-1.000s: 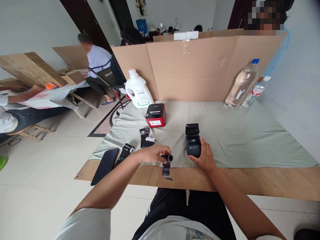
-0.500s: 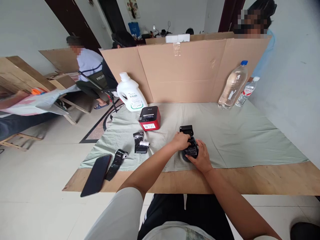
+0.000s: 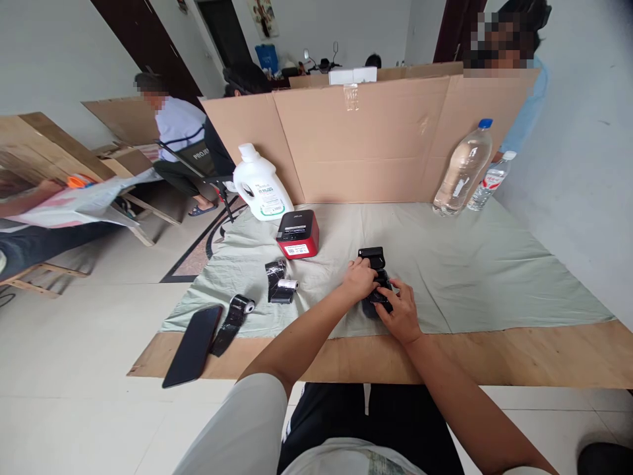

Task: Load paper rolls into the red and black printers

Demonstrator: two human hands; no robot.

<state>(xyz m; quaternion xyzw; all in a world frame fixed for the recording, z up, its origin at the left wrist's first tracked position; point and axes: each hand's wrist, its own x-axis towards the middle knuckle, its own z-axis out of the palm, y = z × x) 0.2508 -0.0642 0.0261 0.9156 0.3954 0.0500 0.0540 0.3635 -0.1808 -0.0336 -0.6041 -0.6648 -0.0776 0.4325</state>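
Note:
On the cloth in front of me lies a small black device (image 3: pixel 372 256) with a flap-like part at its far end. My left hand (image 3: pixel 359 280) bends over its left side, fingers pressed into the middle of it. From the right, my right hand (image 3: pixel 403 311) curls around the near end, with fingertips on top. Most of the device's inside is hidden under my fingers, and its exact kind cannot be made out. To the left are two partly unrolled strips of shiny black film, one with a white roll (image 3: pixel 287 285) and another black strip (image 3: pixel 231 326) by the phone.
A black phone (image 3: pixel 192 346) lies at the front left edge. Behind stand a red and black box (image 3: pixel 298 235), a white jug (image 3: pixel 262 185), a large clear bottle (image 3: pixel 462 171) and a smaller water bottle (image 3: pixel 489 183). A cardboard screen (image 3: pixel 366 145) borders the back. Other people sit beyond.
My right hand's fingers have shifted inward over the device's near part. My left hand stays pressed on it. The view has moved slightly.

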